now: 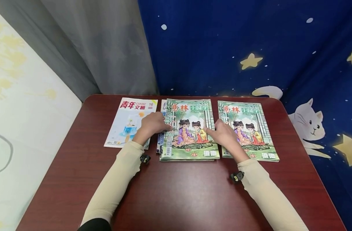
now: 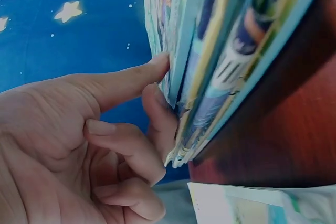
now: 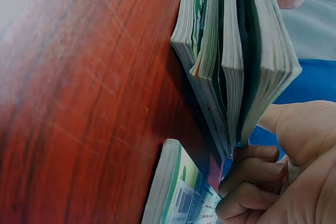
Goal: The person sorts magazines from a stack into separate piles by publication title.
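Observation:
A green illustrated magazine [image 1: 193, 150] with two cartoon children on its cover lies on top of a stack in the middle. My left hand [image 1: 153, 123] pinches its left edge, thumb on the cover and fingers curled at the side. From the other side my right hand [image 1: 224, 133] grips the right edge, its thumb also on the cover. Layered magazine edges [image 3: 233, 66] show in the right wrist view. A blue-covered magazine [image 1: 160, 144] sticks out at the stack's left. How many magazines each hand holds is hard to tell.
Left of the stack lies a white magazine [image 1: 115, 131] with red lettering, partly behind the left hand. A second green magazine [image 1: 258, 150] lies at the right, under the right forearm. The dark red table [image 1: 176, 192] ends at grey and blue star-patterned curtains [image 1: 205, 48].

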Motion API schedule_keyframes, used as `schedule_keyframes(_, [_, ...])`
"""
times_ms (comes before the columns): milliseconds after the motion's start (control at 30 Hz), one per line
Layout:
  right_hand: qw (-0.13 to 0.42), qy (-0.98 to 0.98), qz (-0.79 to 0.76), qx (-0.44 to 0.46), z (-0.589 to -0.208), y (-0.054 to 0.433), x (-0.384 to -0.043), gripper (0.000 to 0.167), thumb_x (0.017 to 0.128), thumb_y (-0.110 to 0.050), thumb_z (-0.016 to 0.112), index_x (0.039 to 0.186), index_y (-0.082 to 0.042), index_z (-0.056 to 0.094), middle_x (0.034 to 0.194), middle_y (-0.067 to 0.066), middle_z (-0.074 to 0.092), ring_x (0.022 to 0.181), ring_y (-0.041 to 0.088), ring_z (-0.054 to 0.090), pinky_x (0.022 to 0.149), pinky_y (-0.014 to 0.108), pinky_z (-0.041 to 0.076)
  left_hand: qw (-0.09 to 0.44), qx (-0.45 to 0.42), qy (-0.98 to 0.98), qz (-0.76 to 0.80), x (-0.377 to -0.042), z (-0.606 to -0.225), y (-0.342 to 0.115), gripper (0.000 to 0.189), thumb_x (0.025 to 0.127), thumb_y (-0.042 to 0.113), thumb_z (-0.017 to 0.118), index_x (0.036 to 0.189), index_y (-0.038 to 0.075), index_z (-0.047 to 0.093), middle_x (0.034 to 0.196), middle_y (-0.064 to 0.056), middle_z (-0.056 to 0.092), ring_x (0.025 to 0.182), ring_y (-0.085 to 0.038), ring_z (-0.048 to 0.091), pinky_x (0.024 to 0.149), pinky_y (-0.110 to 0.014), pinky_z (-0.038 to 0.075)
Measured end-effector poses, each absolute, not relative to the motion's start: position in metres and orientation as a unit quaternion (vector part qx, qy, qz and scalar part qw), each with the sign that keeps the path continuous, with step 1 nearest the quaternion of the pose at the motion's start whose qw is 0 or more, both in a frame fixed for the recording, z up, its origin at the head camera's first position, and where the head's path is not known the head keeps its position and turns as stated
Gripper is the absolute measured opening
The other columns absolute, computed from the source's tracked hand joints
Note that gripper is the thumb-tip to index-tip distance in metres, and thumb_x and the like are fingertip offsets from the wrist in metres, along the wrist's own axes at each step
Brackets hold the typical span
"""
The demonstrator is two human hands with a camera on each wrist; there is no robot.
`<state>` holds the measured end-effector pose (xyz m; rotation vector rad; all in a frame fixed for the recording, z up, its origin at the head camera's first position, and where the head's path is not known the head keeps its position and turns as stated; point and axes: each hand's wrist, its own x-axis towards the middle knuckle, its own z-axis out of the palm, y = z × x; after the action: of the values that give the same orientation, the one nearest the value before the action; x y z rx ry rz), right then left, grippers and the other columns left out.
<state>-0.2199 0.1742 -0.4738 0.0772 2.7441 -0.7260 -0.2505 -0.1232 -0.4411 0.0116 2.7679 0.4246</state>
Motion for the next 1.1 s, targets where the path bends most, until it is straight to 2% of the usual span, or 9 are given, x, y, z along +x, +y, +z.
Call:
schedule_keyframes(167, [0.138,0.958,-0.249,0.031,-0.471,0.178,-0.218,0.056,0.098,-0.065,0.063,0.099,-0.01,0.053,0.076,0.005,0.049,0.058,0.019,0.043,0.052,0.035,0.036,0.181,0.054,0.967,0.169,-0.256,-0.44,-0.122,0.056,0.09,0.051,0.081,0.06,0.018,0.046,0.055,0.004,0.035,0.053,-0.016,0.039,0.052,-0.033,0.034])
schedule_keyframes(333, [0.136,0.959,-0.247,0.018,-0.464,0.185,-0.217,0.051,0.1,-0.06,0.064,0.094,-0.011,0.052,0.073,0.003,0.047,0.06,0.019,0.042,0.055,0.035,0.036,0.191,0.102,0.953,0.213,-0.257,-0.44,-0.117,0.056,0.097,0.044,0.075,0.055,0.017,0.051,0.051,0.005,0.041,0.048,-0.014,0.039,0.051,-0.03,0.032])
schedule_keyframes(567, [0.063,0.956,-0.287,-0.005,-0.456,0.214,-0.213,0.043,0.104,-0.045,0.065,0.097,-0.008,0.044,0.07,0.002,0.041,0.059,0.021,0.039,0.057,0.037,0.032,0.209,0.134,0.94,0.234,-0.26,-0.44,-0.087,0.052,0.101,0.046,0.069,0.062,0.014,0.062,0.056,0.002,0.058,0.05,-0.014,0.044,0.053,-0.029,0.036])
schedule_keyframes(767, [0.028,0.951,-0.307,0.002,-0.46,0.244,-0.206,0.043,0.104,-0.045,0.065,0.101,-0.008,0.043,0.069,0.001,0.04,0.059,0.022,0.038,0.058,0.037,0.032,0.237,0.139,0.936,0.222,-0.266,-0.439,-0.055,0.056,0.101,0.052,0.068,0.059,0.015,0.057,0.052,0.004,0.048,0.047,-0.013,0.041,0.052,-0.03,0.036])
schedule_keyframes(967, [0.011,0.958,-0.287,0.013,-0.458,0.273,-0.199,0.045,0.103,-0.045,0.067,0.101,-0.005,0.046,0.069,0.003,0.042,0.061,0.023,0.041,0.059,0.037,0.033,0.243,0.18,0.93,0.21,-0.271,-0.434,-0.024,0.056,0.101,0.05,0.068,0.07,0.005,0.072,0.049,0.005,0.046,0.046,-0.011,0.037,0.05,-0.029,0.032])
schedule_keyframes(1033, [0.015,0.96,-0.28,0.019,-0.457,0.283,-0.197,0.047,0.103,-0.047,0.066,0.102,-0.004,0.047,0.068,0.003,0.042,0.062,0.023,0.042,0.059,0.037,0.033,0.242,0.193,0.929,0.201,-0.272,-0.434,-0.014,0.058,0.102,0.051,0.067,0.063,0.007,0.068,0.048,0.006,0.041,0.045,-0.01,0.032,0.05,-0.028,0.029])
schedule_keyframes(1100, [0.017,0.961,-0.274,0.025,-0.456,0.292,-0.197,0.047,0.104,-0.048,0.065,0.103,-0.003,0.047,0.068,0.003,0.042,0.062,0.023,0.042,0.059,0.037,0.033,0.239,0.203,0.931,0.189,-0.272,-0.432,-0.004,0.061,0.102,0.052,0.067,0.056,0.013,0.057,0.049,0.007,0.036,0.046,-0.01,0.027,0.05,-0.028,0.026])
